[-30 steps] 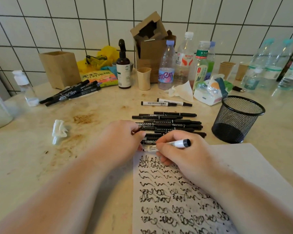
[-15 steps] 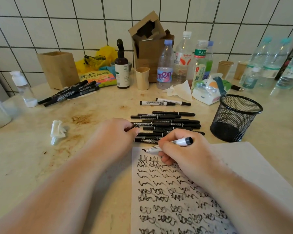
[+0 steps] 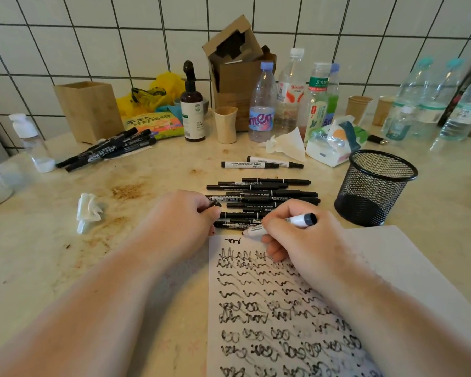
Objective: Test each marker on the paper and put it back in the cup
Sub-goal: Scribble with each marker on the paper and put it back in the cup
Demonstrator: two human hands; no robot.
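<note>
My right hand [image 3: 302, 240] grips a white whiteboard marker [image 3: 297, 221], its tip on the top of the paper [image 3: 392, 268] beside a short fresh black squiggle. The sheet carries several rows of black scribbles. My left hand [image 3: 180, 227] rests at the paper's top left corner and pinches a small black marker cap [image 3: 215, 204]. Just beyond my hands lies a pile of several black markers [image 3: 264, 191]. Behind the pile lie two white markers [image 3: 259, 164]. A black mesh cup [image 3: 373, 186] stands empty to the right.
Another bunch of black markers [image 3: 106, 149] lies at the back left by a wooden box [image 3: 90, 110]. Bottles, paper cups, a cardboard box, tissues and a wet-wipe pack line the tiled wall. A crumpled tissue [image 3: 89, 210] lies left of my left hand.
The marker tip has drawn a short new squiggle along the top edge of the paper, moving right. My left hand has stayed put with the cap.
</note>
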